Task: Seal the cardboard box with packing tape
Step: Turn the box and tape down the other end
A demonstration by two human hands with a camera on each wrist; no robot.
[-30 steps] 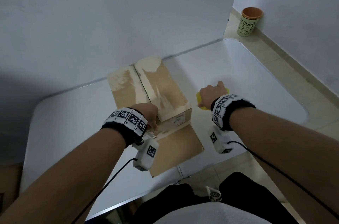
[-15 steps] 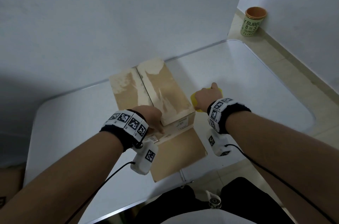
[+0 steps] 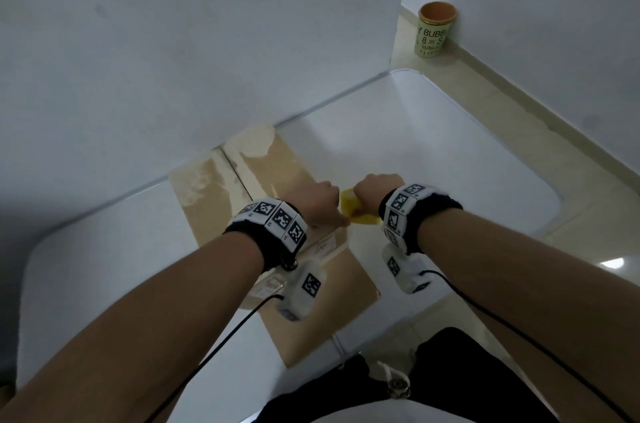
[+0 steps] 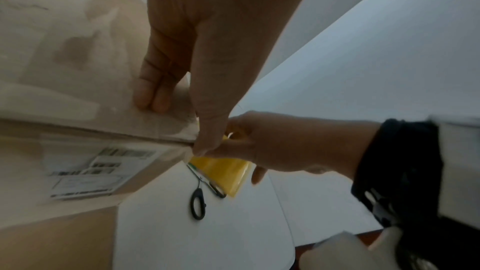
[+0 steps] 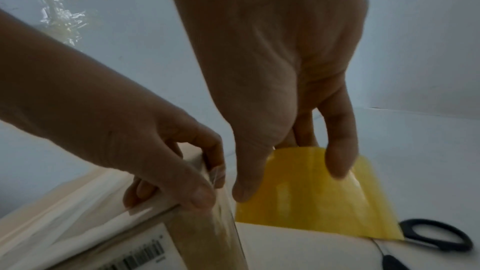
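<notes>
The cardboard box (image 3: pixel 263 177) lies on the white table (image 3: pixel 450 145), its top flaps closed and glossy with old tape. My left hand (image 3: pixel 318 201) is at the box's near right corner. In the left wrist view two fingers lie on the box top (image 4: pixel 78 69). In the right wrist view its thumb and forefinger (image 5: pixel 215 171) pinch a clear tape end against that corner. My right hand (image 3: pixel 374 190) grips the yellow tape roll (image 3: pixel 353 211) just off the same corner, thumb and fingers curled round the roll (image 5: pixel 311 192).
Black-handled scissors (image 4: pixel 198 202) lie on the table right of the box, under the roll. A loose cardboard flap (image 3: pixel 322 312) hangs over the table's near edge. The wall stands right behind the box. A green paper cup (image 3: pixel 434 29) sits on the floor, far right.
My right hand has carried the yellow roll left, from the table to the box's near right corner. My left hand has slid right along the near edge to meet it.
</notes>
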